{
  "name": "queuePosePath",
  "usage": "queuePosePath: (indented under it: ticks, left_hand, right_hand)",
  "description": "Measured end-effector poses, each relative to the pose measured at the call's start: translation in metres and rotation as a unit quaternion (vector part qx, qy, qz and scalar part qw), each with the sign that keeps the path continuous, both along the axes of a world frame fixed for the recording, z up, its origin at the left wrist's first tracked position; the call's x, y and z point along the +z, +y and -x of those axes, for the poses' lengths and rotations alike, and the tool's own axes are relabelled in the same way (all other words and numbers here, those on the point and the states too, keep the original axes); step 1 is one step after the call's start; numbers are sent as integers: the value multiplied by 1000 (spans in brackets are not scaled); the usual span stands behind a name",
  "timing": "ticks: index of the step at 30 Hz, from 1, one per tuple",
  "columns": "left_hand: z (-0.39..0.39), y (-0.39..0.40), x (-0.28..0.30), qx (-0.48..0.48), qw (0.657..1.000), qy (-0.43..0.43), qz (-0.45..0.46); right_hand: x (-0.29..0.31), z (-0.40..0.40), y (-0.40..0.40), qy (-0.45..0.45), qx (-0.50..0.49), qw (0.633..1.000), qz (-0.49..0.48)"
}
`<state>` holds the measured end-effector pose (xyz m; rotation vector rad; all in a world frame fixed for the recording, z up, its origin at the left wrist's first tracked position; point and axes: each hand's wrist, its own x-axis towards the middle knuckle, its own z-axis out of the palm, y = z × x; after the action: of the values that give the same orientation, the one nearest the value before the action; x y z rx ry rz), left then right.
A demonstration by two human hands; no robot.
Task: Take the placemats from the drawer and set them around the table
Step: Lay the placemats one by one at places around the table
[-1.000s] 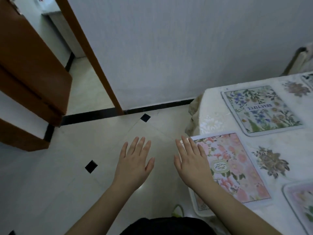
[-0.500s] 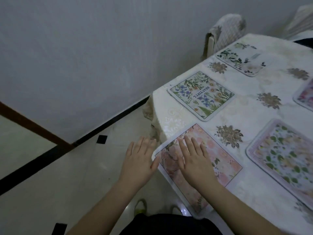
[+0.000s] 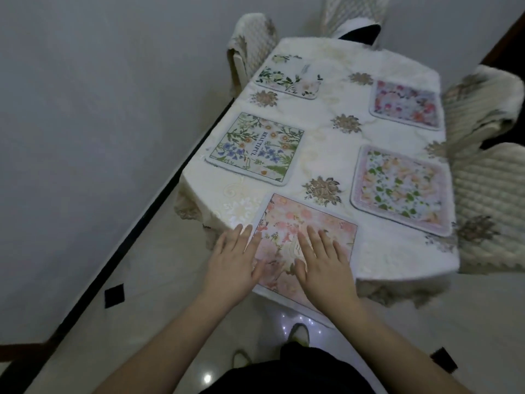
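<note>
A pink floral placemat [image 3: 318, 223] lies at the near end of the table [image 3: 392, 260], its near edge hanging over the rim. My right hand [image 3: 324, 260] rests flat on it with straight fingers. My left hand [image 3: 235, 260] lies flat at the mat's left edge, fingers straight. Several other placemats lie around the table: a green and blue one reading BEAUTIFUL [image 3: 255, 146] at the left, a white floral one [image 3: 289, 76] at the far left, a pink and green one [image 3: 403, 189] at the right, a purple and red one [image 3: 406, 105] at the far right.
A cream embroidered cloth covers the table. Chairs with quilted covers stand at the far left [image 3: 252, 44], far end [image 3: 352, 15] and right side [image 3: 491, 180]. A grey wall [image 3: 99, 109] runs close along the table's left. Pale tiled floor [image 3: 142, 322] lies under me.
The view has swung right from the doorway to the whole table. Both hands have come onto the pink placemat, the left reaching its edge, the right moving further onto it.
</note>
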<state>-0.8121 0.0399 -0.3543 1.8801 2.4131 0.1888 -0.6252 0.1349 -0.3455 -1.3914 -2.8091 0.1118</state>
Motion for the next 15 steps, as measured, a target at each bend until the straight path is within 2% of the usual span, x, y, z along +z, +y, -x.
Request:
queuePosePath:
  ticks: [9, 15]
  left_hand:
    - [-18, 59, -21, -111, 993, 22, -31]
    - [-28, 90, -37, -126, 991, 24, 50]
  right_hand:
    - [-23, -40, 25, -8, -89, 995, 34]
    - [-45, -53, 46, -10, -80, 987, 136]
